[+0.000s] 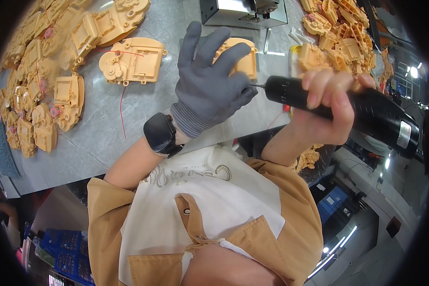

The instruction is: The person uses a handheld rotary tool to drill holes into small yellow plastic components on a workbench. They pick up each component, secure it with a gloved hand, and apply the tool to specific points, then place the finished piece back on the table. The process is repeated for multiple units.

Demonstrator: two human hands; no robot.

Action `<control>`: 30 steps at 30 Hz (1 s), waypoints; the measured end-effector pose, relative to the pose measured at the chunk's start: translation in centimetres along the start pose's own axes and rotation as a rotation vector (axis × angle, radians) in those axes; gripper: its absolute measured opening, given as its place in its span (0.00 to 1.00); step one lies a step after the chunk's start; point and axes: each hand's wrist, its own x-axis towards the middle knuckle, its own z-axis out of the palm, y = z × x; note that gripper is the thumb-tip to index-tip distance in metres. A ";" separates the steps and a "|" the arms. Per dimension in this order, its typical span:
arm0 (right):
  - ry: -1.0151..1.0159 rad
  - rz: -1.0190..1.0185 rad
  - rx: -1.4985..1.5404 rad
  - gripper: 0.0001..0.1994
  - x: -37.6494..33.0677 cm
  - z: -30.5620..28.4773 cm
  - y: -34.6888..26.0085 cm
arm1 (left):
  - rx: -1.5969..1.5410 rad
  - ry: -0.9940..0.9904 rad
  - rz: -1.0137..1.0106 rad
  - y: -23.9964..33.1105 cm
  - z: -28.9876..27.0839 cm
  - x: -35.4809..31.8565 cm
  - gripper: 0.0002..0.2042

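Observation:
My right hand (331,100), bare, wraps around a black electric screwdriver (383,119) held almost level, its thin bit (258,86) pointing left. At the bit's tip, my left hand (212,78), in a grey knit glove, pinches thumb and forefinger together while its other fingers stand raised and spread. Whatever small thing sits in that pinch is hidden. Behind the raised fingers lies a light orange plastic housing (245,64), partly covered by the hand. Farther left, a second orange housing (145,59) rests on the table with a thin red wire (123,114) beside it.
Many orange housings (69,97) are heaped along the left of the grey table (93,148). More orange parts (350,47) pile up at the far right. A metal machine (245,13) stands at the back. A blue foam pad (2,148) lies at the left edge.

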 end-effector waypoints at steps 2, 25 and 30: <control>0.006 0.005 0.001 0.25 -0.1 -0.3 0.0 | -0.003 -0.002 -0.002 0.1 0.1 0.0 0.13; 0.035 0.003 0.032 0.24 0.2 -0.9 0.1 | -0.028 -0.016 -0.009 -0.4 0.1 -0.1 0.10; 0.051 0.010 0.117 0.24 0.2 -1.3 -0.1 | -0.071 0.016 -0.013 -0.2 0.3 -0.1 0.10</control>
